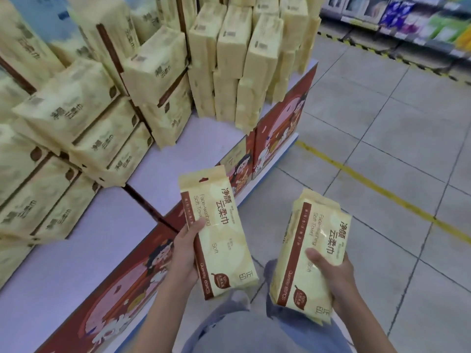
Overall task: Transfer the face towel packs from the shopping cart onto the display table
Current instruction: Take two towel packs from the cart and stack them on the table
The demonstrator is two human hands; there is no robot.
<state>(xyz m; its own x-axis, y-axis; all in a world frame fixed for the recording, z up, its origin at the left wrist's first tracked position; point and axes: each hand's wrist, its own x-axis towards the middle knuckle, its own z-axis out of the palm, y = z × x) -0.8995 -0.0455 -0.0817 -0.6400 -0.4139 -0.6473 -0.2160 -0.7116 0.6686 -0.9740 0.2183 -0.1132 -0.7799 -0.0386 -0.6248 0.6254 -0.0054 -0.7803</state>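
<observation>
Hands grip one cream plastic face towel pack each: left hand [184,253] holds the left pack [218,233], right hand [336,276] the right pack [309,253]. Both hover label-up beside the pale-topped display table [102,240], likely ready for stacking.

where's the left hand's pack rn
The left pack is lower centre in the head view, gripped by the left hand beside the display table edge, with the right pack in the right hand to its right.

The left face towel pack [219,233] and the right face towel pack [318,240] you hold are wrapped in thin plastic film, slightly glossy (wrinkled at the sealed ends). The display table top [76,263] looks smooth and matt, and the floor tiles [382,128] are smooth with a dull shine.
</observation>
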